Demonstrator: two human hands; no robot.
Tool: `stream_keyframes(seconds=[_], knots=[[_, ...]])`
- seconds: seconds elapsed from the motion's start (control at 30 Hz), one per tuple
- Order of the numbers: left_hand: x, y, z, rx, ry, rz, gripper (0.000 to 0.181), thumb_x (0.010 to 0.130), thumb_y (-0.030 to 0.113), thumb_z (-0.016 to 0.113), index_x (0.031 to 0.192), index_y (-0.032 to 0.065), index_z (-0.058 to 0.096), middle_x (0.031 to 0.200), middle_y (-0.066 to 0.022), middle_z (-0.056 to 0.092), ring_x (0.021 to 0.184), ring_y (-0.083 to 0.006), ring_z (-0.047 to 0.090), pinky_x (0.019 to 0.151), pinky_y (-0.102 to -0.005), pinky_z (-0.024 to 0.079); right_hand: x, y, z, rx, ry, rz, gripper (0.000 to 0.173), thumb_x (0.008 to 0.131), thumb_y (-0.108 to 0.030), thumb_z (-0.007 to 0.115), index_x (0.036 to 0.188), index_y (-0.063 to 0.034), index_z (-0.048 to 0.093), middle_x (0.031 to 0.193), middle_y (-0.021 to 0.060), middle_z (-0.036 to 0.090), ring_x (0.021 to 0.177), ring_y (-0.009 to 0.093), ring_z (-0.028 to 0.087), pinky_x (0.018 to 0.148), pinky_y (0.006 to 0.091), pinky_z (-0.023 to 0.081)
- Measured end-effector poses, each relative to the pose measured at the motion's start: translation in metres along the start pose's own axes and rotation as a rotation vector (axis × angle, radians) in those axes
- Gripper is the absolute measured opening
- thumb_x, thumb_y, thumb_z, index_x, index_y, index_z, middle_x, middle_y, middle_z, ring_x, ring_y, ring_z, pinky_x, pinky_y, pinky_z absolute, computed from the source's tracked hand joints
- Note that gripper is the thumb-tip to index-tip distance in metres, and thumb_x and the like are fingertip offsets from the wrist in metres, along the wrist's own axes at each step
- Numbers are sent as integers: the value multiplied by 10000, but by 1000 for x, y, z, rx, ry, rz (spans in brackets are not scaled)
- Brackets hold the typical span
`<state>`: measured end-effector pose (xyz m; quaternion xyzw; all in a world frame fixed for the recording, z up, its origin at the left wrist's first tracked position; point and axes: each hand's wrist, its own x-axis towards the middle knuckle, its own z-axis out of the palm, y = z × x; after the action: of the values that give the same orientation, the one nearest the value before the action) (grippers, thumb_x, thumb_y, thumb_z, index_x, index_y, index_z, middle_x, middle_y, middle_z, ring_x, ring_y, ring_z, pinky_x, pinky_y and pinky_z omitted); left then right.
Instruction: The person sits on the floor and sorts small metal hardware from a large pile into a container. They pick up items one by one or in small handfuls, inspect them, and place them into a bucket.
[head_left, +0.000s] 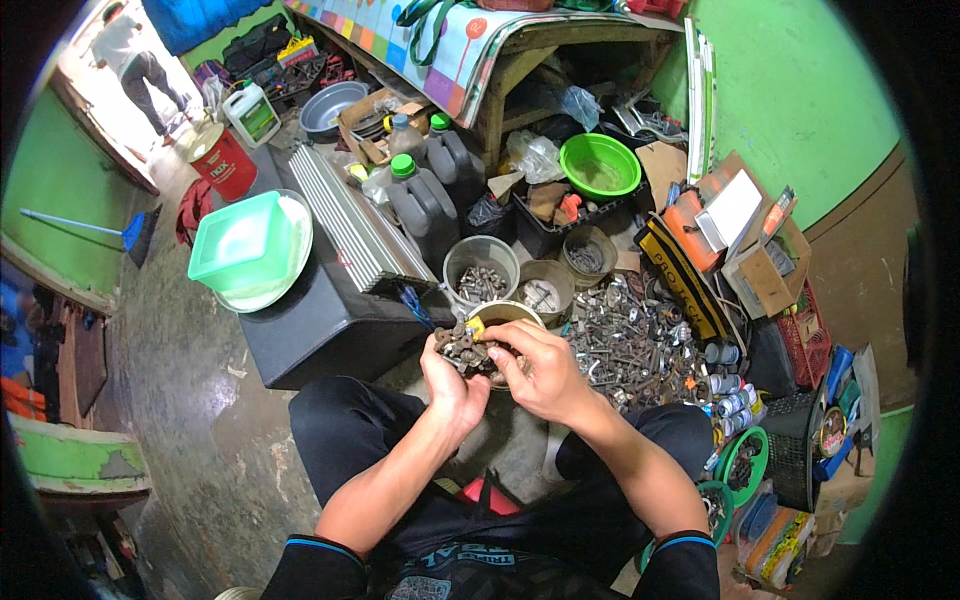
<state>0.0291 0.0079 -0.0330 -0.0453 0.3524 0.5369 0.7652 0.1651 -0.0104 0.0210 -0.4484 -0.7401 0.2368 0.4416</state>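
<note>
My left hand (452, 388) is cupped, palm up, around a heap of small metal hardware (463, 352), mostly nuts, bolts and washers, many of them rusty. Over the heap, my right hand (541, 367) reaches in with thumb and index finger. Its index fingertip is at a small yellow piece (475, 327) on top; whether the fingers pinch anything is not clear. Both hands are above a round tub (517, 310), which they partly cover. Just beyond it stand a clear bucket of bolts (481, 283) and a smaller container with a few metal parts (543, 294).
Loose bolts and fittings (637, 349) are spread on the floor at right, beside a yellow-and-black box (686, 281). A black box-like bench (330, 330) at left bears a green plastic container (240, 244) and metal panels (352, 217). A person (139, 64) is in the doorway.
</note>
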Motion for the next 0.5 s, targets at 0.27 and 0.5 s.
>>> stream_keyframes(seconds=[0.27, 0.5], knots=[[-4, 5, 9, -47, 17, -9, 433, 948, 376, 328, 1026, 55, 609, 999, -114, 640, 926, -285, 604, 867, -441, 493, 5, -6, -9, 176, 131, 294, 180, 826, -35, 670, 998, 17, 653, 922, 128, 673, 774, 179, 658, 662, 278, 510], [6, 10, 4, -75, 64, 51, 422, 951, 396, 340, 1042, 77, 601, 966, -118, 617, 878, -294, 590, 811, -447, 484, -2, 34, -10, -187, 74, 197, 194, 769, -90, 704, 942, -13, 664, 875, 141, 635, 795, 300, 649, 710, 361, 512]])
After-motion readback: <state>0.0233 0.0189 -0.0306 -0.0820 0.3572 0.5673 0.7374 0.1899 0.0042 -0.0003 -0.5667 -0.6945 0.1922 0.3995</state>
